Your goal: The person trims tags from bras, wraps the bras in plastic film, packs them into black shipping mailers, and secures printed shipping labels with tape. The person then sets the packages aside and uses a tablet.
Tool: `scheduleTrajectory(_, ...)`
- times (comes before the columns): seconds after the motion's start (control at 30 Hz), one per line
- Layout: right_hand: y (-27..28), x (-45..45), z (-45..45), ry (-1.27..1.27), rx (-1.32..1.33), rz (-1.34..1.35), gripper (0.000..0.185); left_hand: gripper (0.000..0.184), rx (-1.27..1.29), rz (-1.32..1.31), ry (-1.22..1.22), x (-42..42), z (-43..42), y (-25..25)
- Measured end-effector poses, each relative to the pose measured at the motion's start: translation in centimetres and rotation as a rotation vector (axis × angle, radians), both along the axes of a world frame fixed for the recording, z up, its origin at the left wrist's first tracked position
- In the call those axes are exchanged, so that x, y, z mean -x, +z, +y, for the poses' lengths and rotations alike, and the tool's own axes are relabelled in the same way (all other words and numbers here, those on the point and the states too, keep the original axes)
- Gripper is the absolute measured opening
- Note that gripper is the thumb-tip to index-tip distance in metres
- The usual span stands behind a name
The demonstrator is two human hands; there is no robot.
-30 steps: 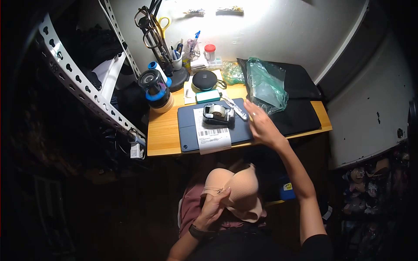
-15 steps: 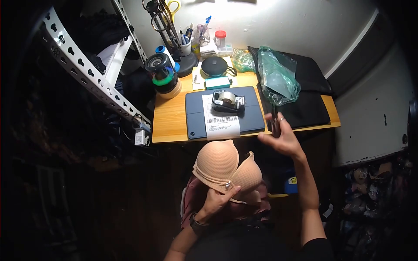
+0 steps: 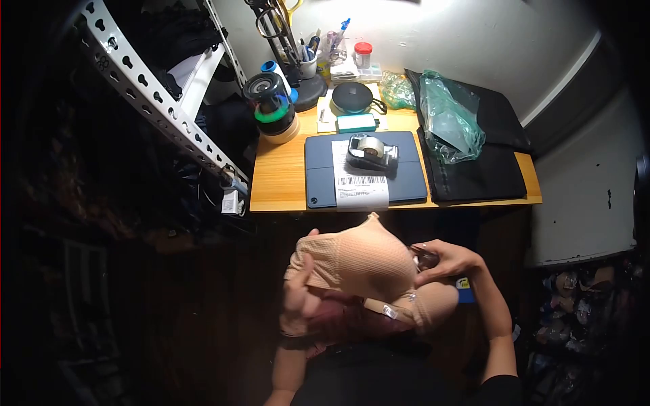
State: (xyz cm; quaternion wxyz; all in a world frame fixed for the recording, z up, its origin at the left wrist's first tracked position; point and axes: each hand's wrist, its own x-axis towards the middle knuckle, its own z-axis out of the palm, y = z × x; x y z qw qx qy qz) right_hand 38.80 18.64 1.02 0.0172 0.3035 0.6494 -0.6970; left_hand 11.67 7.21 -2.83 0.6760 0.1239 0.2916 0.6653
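A beige padded bra [image 3: 372, 257] with a textured surface is held above my lap, turned sideways, one cup up and the other low on the right. My left hand [image 3: 301, 291], slightly blurred, grips its left side, thumb in front and fingertips behind. In my right hand [image 3: 450, 260] is a small dark tool [image 3: 426, 259], its kind unclear, close against the bra's edge between the cups. A pale tag or label [image 3: 389, 311] shows on the band below. Dark red fabric [image 3: 338, 321] lies under the bra.
The wooden table [image 3: 277, 183] ahead carries a tape dispenser [image 3: 372, 153] and a printed label [image 3: 362, 193] on a dark blue tablet case [image 3: 318, 169]. Green plastic [image 3: 450, 122] rests on black bags [image 3: 501, 169] at right. A metal shelf post [image 3: 142, 81] stands left.
My right hand has come down from the table edge to the bra with the dark tool. The bra has been turned, and my left hand has shifted to its left side.
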Motion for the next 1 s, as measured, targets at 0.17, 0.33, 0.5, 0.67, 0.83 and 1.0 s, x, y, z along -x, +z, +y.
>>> scheduleTrajectory(0.17,-0.1,-2.7,1.4,-0.018,0.059,0.013,0.047,0.045,0.160,0.107,-0.097,8.7,-3.8,-2.3)
scheduleTrajectory(0.33,-2.4,-2.6,2.3,-0.032,0.129,0.025,0.038,0.042,0.248,0.367,0.123,12.4,-6.8,-0.2)
scheduleTrajectory(0.5,-3.3,-0.3,2.2,0.013,0.084,0.035,0.039,0.035,0.339,0.570,0.288,11.5,-7.0,1.8)
scheduleTrajectory(0.67,-7.2,4.2,-1.3,0.121,-0.921,-0.449,0.029,0.019,0.149,0.874,0.607,4.8,-2.8,2.9)
scheduleTrajectory(0.83,-3.5,8.3,-4.3,-0.362,-0.833,-0.117,0.037,0.014,0.032,0.769,0.408,-0.4,-0.7,2.2)
scheduleTrajectory(1.0,-0.1,10.0,-6.2,-0.401,-0.963,0.016,0.039,0.016,-0.022,0.953,0.347,-1.0,-0.7,2.0)
